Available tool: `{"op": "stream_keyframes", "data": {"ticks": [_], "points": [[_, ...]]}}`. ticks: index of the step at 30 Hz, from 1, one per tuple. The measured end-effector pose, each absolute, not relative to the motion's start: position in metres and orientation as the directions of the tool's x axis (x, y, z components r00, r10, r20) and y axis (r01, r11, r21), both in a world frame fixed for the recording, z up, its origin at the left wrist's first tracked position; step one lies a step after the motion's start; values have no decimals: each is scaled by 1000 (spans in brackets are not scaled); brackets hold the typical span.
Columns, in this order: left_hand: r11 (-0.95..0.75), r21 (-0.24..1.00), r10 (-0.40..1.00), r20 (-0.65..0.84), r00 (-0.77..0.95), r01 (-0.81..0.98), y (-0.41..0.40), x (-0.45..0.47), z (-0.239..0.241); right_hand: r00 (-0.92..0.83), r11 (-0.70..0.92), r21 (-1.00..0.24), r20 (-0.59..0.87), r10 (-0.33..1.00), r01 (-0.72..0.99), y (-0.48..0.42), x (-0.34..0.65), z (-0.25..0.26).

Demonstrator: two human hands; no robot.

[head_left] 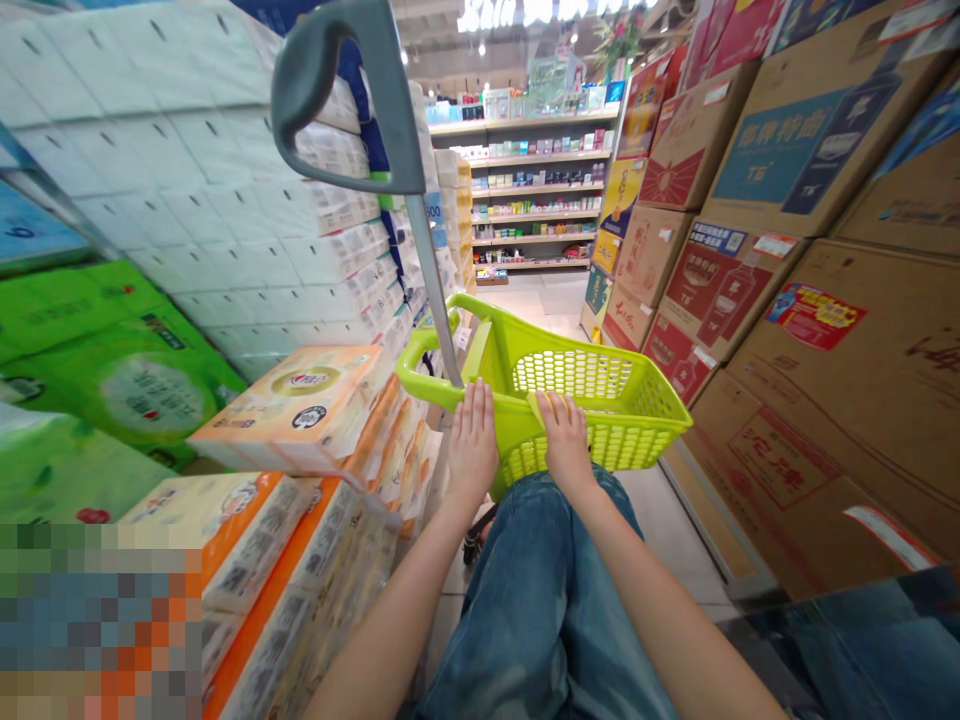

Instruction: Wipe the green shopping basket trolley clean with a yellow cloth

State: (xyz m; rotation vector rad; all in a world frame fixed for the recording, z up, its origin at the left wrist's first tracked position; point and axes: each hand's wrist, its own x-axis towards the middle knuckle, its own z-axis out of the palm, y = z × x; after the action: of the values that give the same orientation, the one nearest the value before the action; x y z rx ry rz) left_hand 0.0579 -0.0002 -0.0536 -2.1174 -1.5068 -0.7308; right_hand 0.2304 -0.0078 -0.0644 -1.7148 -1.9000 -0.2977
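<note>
A lime-green wheeled shopping basket [517, 345] stands tilted before my knees, with perforated sides and a grey pull handle [409, 120] on a raised metal pole. My left hand [472, 440] lies on its near rim beside the foot of the pole, fingers stretched out together. Farther right along the same rim, my right hand [568, 435] bends its fingers over a small yellow cloth [534, 403], pressing it to the basket. Most of the cloth is hidden under the fingers. The visible inside of the basket shows no goods.
Tissue packs [300, 400] are piled close on the left, with taller white stacks [180, 180] behind. Cardboard cartons [847, 390] line the right side. Shelves of small goods [540, 185] stand across the tiled floor [529, 295] ahead. Blue jeans [532, 590] cover my legs below the basket.
</note>
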Motion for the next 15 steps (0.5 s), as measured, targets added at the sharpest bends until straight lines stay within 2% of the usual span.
{"op": "stream_keyframes", "data": {"ticks": [5, 10, 15], "points": [[-315, -39, 722, 639, 266, 948, 0, 58, -54, 63, 22, -137, 586, 807, 990, -11, 287, -97], [-318, -34, 718, 643, 264, 947, 1, 58, -55, 202, -99, -212, 548, 811, 972, -11, 277, -96], [-311, -42, 728, 632, 266, 950, 1, 58, -55, 139, 17, -302, 486, 863, 953, -5, 206, -65]]}}
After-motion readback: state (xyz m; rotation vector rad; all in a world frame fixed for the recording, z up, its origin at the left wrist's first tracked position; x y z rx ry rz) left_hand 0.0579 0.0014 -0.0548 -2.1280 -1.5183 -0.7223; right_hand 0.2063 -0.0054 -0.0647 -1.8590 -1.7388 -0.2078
